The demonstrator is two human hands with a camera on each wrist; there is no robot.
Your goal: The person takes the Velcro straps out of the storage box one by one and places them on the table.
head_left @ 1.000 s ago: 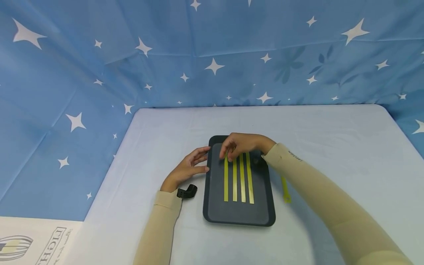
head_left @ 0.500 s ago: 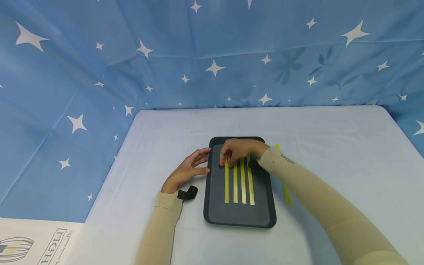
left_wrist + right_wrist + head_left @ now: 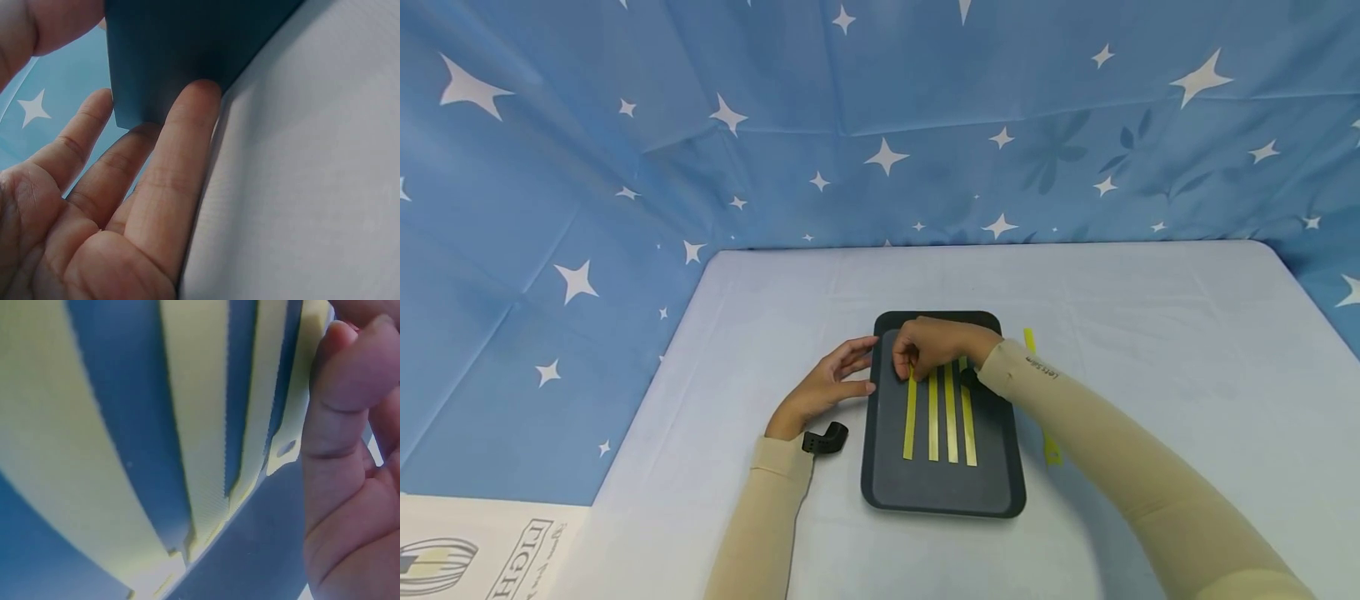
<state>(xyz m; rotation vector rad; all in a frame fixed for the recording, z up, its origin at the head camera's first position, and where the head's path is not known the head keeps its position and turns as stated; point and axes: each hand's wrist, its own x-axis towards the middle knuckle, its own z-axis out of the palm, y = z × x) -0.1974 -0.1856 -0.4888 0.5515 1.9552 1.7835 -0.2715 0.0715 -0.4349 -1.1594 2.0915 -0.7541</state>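
On the table lies a dark grey tray (image 3: 940,490) with several flat yellow cable straps on it, side by side. My right hand (image 3: 928,343) pinches the far end of the leftmost yellow cable strap (image 3: 910,421). That strap's slotted, wider end (image 3: 286,449) shows right by the fingers (image 3: 340,425) in the right wrist view. The other yellow straps (image 3: 951,421) lie to its right, their far ends partly hidden under the hand. My left hand (image 3: 820,385) rests its extended fingers and thumb against the tray's left side, and the left wrist view shows a fingertip on the tray wall (image 3: 169,56).
Another yellow strap (image 3: 1052,448) lies on the white tablecloth (image 3: 1180,333) right of the tray, partly covered by my right forearm. A blue curtain with white stars (image 3: 880,125) hangs behind the table. A printed cream cloth (image 3: 482,550) shows at the lower left.
My right hand has come down and slightly nearer on the tray, its fingers closing on the leftmost strap. That strap's near end has swung a little left. The left hand has stayed put.
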